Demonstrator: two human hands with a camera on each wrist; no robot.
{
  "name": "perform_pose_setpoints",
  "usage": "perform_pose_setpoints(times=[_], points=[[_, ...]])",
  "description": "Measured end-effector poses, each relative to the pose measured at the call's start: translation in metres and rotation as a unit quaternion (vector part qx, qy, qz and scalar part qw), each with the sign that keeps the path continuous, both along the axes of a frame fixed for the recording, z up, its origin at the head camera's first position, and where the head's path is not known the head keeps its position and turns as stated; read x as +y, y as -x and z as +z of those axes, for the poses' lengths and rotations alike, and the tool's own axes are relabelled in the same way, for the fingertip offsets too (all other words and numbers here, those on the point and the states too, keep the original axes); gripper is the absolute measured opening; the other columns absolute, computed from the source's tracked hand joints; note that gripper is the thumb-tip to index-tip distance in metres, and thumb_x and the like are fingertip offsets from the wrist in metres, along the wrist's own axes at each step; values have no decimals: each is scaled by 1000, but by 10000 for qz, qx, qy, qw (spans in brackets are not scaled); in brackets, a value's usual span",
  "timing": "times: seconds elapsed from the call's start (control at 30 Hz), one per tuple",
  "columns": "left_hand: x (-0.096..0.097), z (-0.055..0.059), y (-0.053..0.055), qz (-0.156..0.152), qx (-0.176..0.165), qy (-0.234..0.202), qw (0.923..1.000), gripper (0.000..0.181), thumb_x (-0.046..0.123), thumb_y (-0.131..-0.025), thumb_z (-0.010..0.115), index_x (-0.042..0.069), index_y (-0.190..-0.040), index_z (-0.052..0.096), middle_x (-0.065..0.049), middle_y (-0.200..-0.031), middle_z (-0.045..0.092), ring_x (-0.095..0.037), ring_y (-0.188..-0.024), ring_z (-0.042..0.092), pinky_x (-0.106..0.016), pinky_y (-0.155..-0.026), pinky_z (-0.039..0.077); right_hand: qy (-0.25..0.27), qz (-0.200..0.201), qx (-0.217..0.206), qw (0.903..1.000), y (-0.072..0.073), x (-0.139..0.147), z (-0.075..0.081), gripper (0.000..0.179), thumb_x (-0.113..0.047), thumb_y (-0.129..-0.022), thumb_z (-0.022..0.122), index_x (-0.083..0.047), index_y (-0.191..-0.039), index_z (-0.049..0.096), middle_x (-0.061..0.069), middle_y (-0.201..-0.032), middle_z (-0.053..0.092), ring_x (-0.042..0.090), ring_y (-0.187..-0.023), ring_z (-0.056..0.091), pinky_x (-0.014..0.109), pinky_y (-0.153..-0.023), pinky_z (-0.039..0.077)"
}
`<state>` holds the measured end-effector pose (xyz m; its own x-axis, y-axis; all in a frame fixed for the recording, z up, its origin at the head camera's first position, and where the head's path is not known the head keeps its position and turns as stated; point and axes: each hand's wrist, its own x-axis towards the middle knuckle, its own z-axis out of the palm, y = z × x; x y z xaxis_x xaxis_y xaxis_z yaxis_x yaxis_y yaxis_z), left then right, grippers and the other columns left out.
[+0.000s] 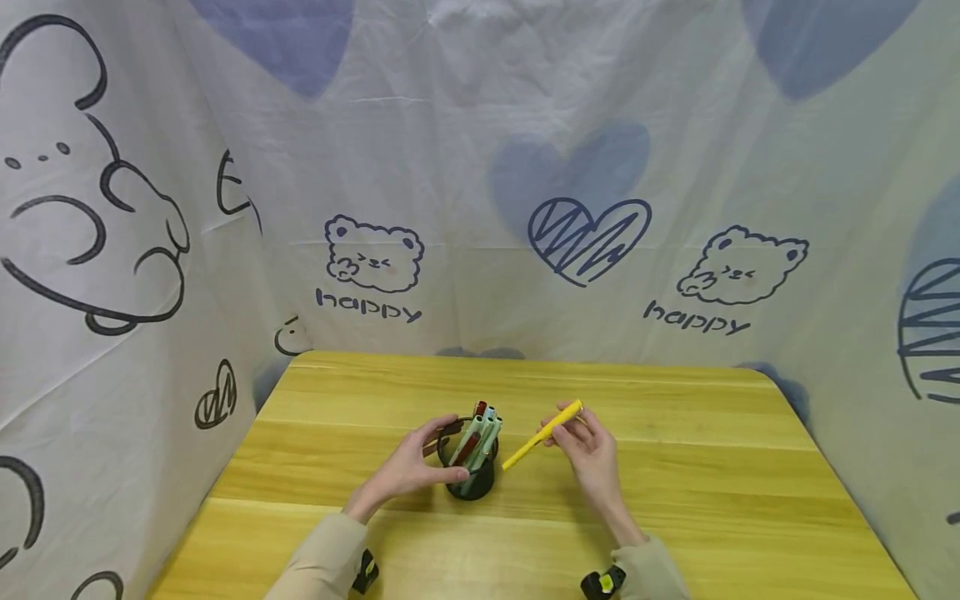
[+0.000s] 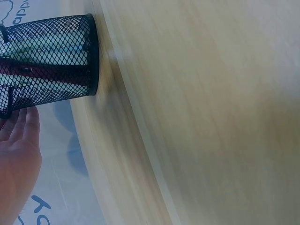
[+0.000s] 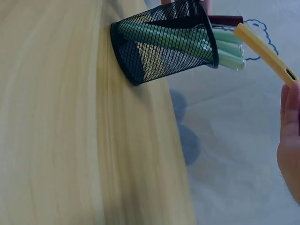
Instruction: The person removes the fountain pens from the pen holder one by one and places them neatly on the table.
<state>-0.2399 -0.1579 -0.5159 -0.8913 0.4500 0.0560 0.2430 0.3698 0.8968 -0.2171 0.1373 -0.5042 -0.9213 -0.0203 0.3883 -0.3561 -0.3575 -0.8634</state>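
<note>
A black mesh pen holder (image 1: 471, 483) stands on the wooden table, with several pale green pens (image 1: 489, 433) and dark red ones (image 1: 466, 448) leaning in it. My left hand (image 1: 408, 462) holds the holder from its left side, thumb at the near side and fingers at the far side by the rim. Between thumb and fingers, my right hand (image 1: 592, 454) pinches a yellow pen (image 1: 542, 435) by its upper part. The pen slants down to the left, its lower tip in the air just right of the holder. In the right wrist view the yellow pen (image 3: 265, 52) overlaps the green pens' tops.
The wooden table (image 1: 697, 467) spreads out around both hands. A white printed cloth (image 1: 465, 283) with hearts and bears hangs behind the table's far edge and along its sides. Both forearms wear beige sleeves (image 1: 318, 554) and wrist straps.
</note>
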Motion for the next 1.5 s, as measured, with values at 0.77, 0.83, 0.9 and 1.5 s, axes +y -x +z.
perform_pose_setpoints(times=[0.77,0.83,0.9,1.5], points=[[0,-1,0,-50,14,-28,10000,89,29,-84,84,6,-155,35,-19,-155,46,-40,-144,44,-57,-120,33,-1444,-858,-1391,9759,6,17,-27,43,7,-91,66,23,-128,52,-11,-89,66,-2,-77,65,13,-71,56],[0,-1,0,-51,14,-27,10000,89,29,-84,83,6,-155,35,-19,-155,45,-40,-144,44,-57,-120,34,-1555,-816,-1449,9737,7,18,-30,43,8,-91,66,22,-130,52,-8,-91,66,-1,-78,66,13,-72,56],[0,-1,1,-54,20,-16,10000,89,29,-84,83,6,-155,35,-19,-155,45,-40,-144,44,-57,-120,34,-1713,-776,-1498,9707,7,19,-32,44,7,-91,66,21,-131,52,-1,-95,68,-1,-79,66,13,-73,56],[-1,-4,3,-32,-46,-14,10000,88,29,-84,83,9,-155,36,-16,-156,45,-39,-145,42,-58,-119,34,-2554,-611,-2066,9425,13,25,-46,45,5,-92,66,15,-134,54,25,-105,67,3,-80,64,18,-71,57]])
